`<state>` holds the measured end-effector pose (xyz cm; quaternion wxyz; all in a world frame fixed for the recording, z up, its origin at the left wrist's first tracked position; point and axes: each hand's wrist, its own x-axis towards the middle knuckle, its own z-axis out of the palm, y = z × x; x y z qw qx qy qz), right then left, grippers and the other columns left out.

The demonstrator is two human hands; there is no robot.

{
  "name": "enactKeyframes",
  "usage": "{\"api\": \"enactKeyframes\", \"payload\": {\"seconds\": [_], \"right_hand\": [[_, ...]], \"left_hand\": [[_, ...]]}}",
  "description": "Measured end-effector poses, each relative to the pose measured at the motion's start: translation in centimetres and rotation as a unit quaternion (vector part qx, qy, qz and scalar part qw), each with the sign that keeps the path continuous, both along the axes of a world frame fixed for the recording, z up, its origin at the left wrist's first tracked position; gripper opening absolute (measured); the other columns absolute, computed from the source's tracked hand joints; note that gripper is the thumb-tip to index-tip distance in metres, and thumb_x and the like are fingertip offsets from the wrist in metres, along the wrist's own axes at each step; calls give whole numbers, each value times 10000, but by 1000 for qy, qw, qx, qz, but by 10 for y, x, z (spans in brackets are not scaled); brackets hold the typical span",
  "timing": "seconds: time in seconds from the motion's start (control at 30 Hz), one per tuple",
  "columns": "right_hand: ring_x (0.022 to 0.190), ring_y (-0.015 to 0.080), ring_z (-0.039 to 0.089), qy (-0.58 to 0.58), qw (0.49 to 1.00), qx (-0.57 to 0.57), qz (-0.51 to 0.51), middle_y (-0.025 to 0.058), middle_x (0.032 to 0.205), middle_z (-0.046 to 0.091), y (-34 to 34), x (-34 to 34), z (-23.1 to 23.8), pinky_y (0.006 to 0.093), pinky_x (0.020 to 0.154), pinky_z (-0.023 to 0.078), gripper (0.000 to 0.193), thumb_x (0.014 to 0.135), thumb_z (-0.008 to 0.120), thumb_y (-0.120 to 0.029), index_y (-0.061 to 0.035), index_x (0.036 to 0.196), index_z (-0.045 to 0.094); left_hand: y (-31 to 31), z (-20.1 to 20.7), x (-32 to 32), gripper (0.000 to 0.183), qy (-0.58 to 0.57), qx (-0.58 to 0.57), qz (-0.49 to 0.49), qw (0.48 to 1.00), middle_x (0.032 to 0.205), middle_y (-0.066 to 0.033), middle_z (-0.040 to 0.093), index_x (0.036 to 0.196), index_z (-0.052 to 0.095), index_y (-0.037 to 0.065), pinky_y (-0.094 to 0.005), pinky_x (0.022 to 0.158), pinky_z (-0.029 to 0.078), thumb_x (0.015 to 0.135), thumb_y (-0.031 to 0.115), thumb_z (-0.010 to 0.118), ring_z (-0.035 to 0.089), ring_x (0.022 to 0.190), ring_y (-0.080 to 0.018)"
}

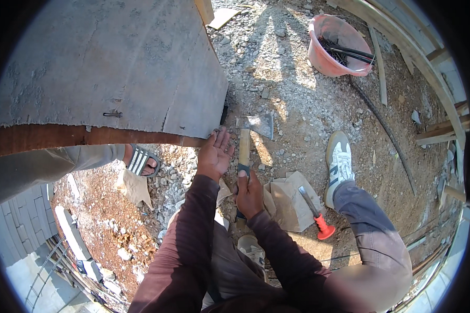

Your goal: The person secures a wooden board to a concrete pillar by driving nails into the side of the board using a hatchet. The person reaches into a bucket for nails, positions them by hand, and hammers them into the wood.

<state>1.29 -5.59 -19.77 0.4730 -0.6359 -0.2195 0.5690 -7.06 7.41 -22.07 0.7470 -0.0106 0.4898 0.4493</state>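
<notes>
My right hand (249, 194) is wrapped round the dark grip of a hatchet (244, 148), whose wooden handle points away from me. Its wide metal head, with a flared blade on the right, lies just past the corner of a big grey-faced board (115, 62). My left hand (214, 155) is palm up at that corner. Thumb and forefinger pinch together against the board's edge, and the other fingers are loosely extended; whatever is between them is too small to make out. Near my right foot a chisel (310, 203) with a red hand guard rests on torn brown paper (290, 201).
A pink tub (324, 62) holding nails and a dark-handled tool stands at the far right. A black rod (384, 130) and wooden strips (377, 65) lie beside it. Another person's sandalled foot (143, 160) is left of my hands, under the board's edge. Gravel covers the ground.
</notes>
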Motion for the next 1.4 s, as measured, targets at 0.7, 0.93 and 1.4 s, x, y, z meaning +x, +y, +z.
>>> {"api": "enactKeyframes", "payload": {"seconds": [0.7, 0.93, 1.4], "right_hand": [[529, 122, 492, -118, 991, 50, -33, 36, 620, 489, -16, 22, -18, 313, 503, 400, 303, 1010, 473, -296, -2, 960, 531], [729, 408, 629, -142, 989, 34, -9, 213, 769, 626, -11, -21, -5, 480, 644, 460, 412, 993, 467, -382, 20, 997, 555], [531, 146, 549, -192, 975, 35, 106, 60, 605, 522, 6, 3, 8, 333, 506, 417, 370, 1004, 474, -360, 4, 995, 540]], "left_hand": [[-44, 52, -24, 529, 163, -31, -125, 978, 1359, -112, 486, 1317, 435, 62, -472, 1056, 292, 931, 390, 586, 412, 1307, -222], [-12, 100, -41, 1126, 676, 293, -33, 675, 1457, -318, 193, 1420, 22, -172, -456, 1122, 235, 786, 358, 787, 280, 1356, -370], [10, 83, -40, 1096, 651, 337, -17, 680, 1356, -287, 382, 1358, 43, -188, -374, 1053, 350, 770, 313, 820, 443, 1233, -317]]}}
